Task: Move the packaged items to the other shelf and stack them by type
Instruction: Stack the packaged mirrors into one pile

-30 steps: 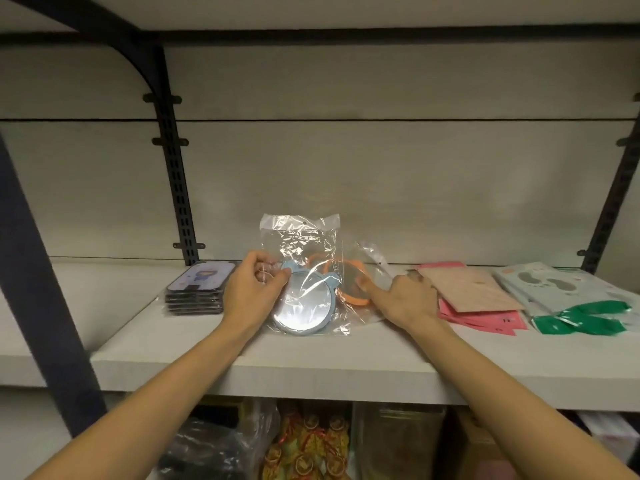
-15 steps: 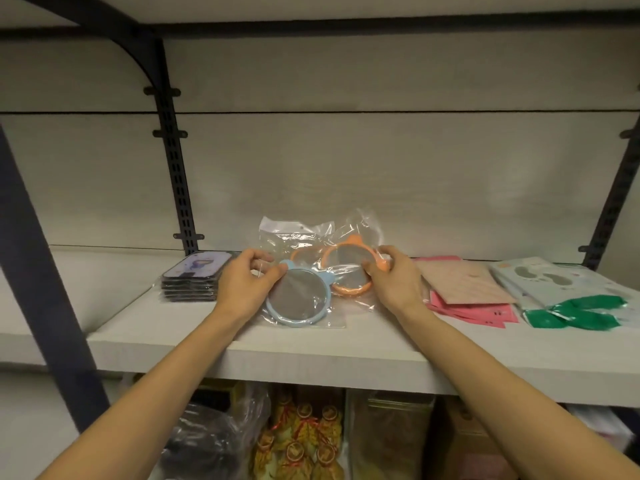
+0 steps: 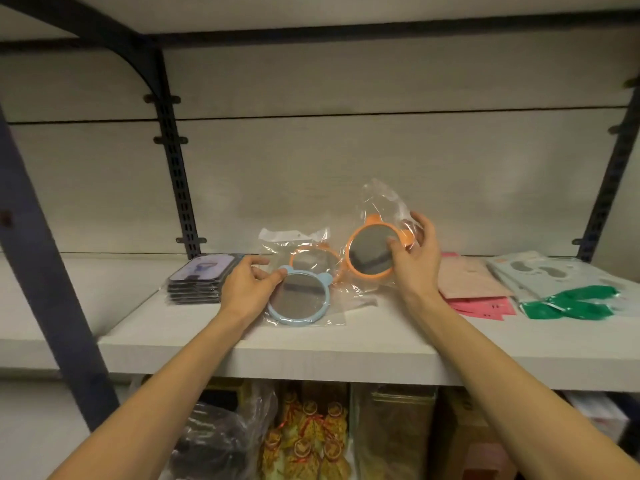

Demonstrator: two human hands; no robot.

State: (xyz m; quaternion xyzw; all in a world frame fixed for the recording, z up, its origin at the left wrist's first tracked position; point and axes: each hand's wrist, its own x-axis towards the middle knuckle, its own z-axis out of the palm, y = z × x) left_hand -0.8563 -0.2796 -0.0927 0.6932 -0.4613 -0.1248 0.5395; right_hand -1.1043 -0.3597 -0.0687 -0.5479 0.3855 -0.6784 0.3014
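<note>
A: Right hand (image 3: 414, 252) pinches the bagged orange mirror (image 3: 372, 250), raised just right of the blue mirror (image 3: 299, 299).

B: Left hand (image 3: 250, 285) pinches the blue one flat on the shelf (image 3: 346, 351). Lay orange squarely on top, I'd say.

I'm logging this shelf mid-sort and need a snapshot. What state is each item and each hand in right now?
Orange round mirror in clear bag: lifted, tilted, gripped by the right hand.
Blue round mirror in clear bag: flat on the white shelf, pinched at its rim by the left hand.
Second orange mirror in a bag: lying behind the blue one.
Dark flat packets: stacked.
Pink packets: loosely piled.
Green bagged items: lying flat.
</note>
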